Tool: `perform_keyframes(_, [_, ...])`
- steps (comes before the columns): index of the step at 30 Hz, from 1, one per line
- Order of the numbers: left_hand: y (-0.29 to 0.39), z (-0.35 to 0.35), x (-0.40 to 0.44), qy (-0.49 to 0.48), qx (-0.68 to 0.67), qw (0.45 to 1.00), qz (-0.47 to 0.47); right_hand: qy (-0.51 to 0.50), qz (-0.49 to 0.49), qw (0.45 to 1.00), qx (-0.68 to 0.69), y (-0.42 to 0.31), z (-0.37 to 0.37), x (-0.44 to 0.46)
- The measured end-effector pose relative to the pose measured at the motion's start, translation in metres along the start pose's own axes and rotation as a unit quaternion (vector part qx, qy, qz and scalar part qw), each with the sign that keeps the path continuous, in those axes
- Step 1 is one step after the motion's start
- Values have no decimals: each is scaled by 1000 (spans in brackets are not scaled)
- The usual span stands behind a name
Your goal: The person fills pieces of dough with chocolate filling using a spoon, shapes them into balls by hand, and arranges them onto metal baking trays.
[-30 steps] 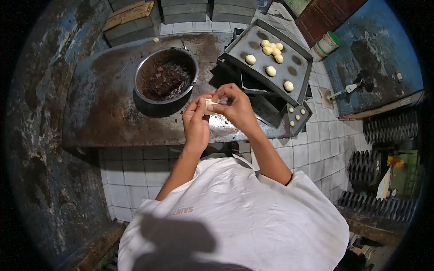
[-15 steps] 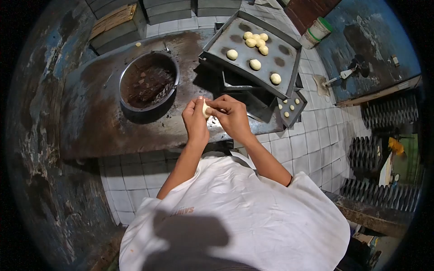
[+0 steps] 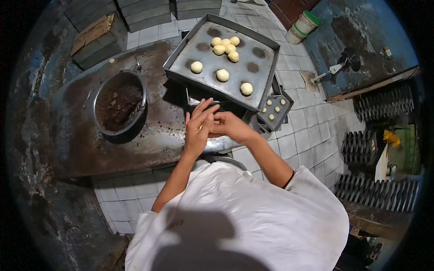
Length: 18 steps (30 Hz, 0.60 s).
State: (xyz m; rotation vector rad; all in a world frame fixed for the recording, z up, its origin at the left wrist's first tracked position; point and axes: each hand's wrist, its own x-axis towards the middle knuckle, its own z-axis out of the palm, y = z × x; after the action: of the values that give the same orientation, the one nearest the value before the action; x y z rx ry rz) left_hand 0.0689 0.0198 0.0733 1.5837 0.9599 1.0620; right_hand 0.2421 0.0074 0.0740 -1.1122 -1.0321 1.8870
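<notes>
My left hand (image 3: pixel 198 132) is raised over the table's front edge, its fingers extended and the palm turned toward the other hand. Against that palm, my right hand (image 3: pixel 229 126) presses with curled fingers. A sliver of pale dough (image 3: pixel 200 128) shows between the two hands; the rest is covered by the fingers. Just beyond them, a large metal tray (image 3: pixel 181 77) carries several round dough balls (image 3: pixel 222 75), some clustered together. To the left, a metal bowl (image 3: pixel 143 100) holds a dark, crumbly filling (image 3: pixel 118 106).
The worn table (image 3: pixel 77 149) spans the left and centre. A smaller tray (image 3: pixel 284 113) with several small dough balls sits lower right of the large one. Grey boxes (image 3: pixel 101 43) stand behind the table. Lidded buckets (image 3: pixel 303 27) are near the blue wall.
The view has turned, shifting the bowl and trays left in frame. The dough between my hands, plainly visible before, is now mostly covered; my left fingers have straightened and my hands have closed together.
</notes>
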Motion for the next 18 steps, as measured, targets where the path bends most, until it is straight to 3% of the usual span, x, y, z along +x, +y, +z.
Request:
perform_keyframes(1, [1, 7, 3, 2, 34, 999, -7, -12, 1, 999, -42, -12, -17, -3])
perform_keyframes(2, [-6, 11, 6, 32, -17, 999, 11, -2, -10, 995, -101, -30, -37, -3])
perform_keyframes(4, [-14, 10, 7, 94, -77, 993, -4, 97, -8, 967, -234, -63, -88, 5])
perform_keyframes(5, [-18, 4, 5, 116, -87, 989, -20, 191, -88, 891, -402, -74, -115, 12])
perform_keyframes(6, [-27, -3, 1, 146, -95, 984, -45, 291, -90, 802, -514, -85, -138, 23])
perform_keyframes(7, [-36, -8, -5, 176, -103, 976, -72, 352, -115, 741, -560, -86, -159, 37])
perform_keyframes(9, [-43, -20, -21, 216, -94, 966, -110, 374, -157, 659, -634, -53, -217, 68])
perform_keyframes(10, [-45, -27, -28, 251, -83, 954, -140, 371, -156, 660, -634, -24, -242, 76])
perform_keyframes(12, [-51, -41, -45, 287, -60, 947, -135, 389, -189, 555, -710, 12, -278, 98])
perform_keyframes(13, [-54, -45, -53, 320, -40, 938, -131, 384, -194, 556, -712, -10, -274, 100])
perform_keyframes(15, [-59, -51, -69, 368, -73, 913, -160, 351, 63, 623, -696, -71, -248, 92])
perform_keyframes(16, [-61, -52, -74, 406, -103, 889, -184, 378, 44, 670, -638, -77, -275, 110])
perform_keyframes(17, [-62, -51, -76, 405, -100, 890, -185, 378, 45, 671, -636, -76, -292, 132])
perform_keyframes(18, [-62, -50, -77, 421, -109, 882, -179, 436, -62, 624, -646, -71, -306, 154])
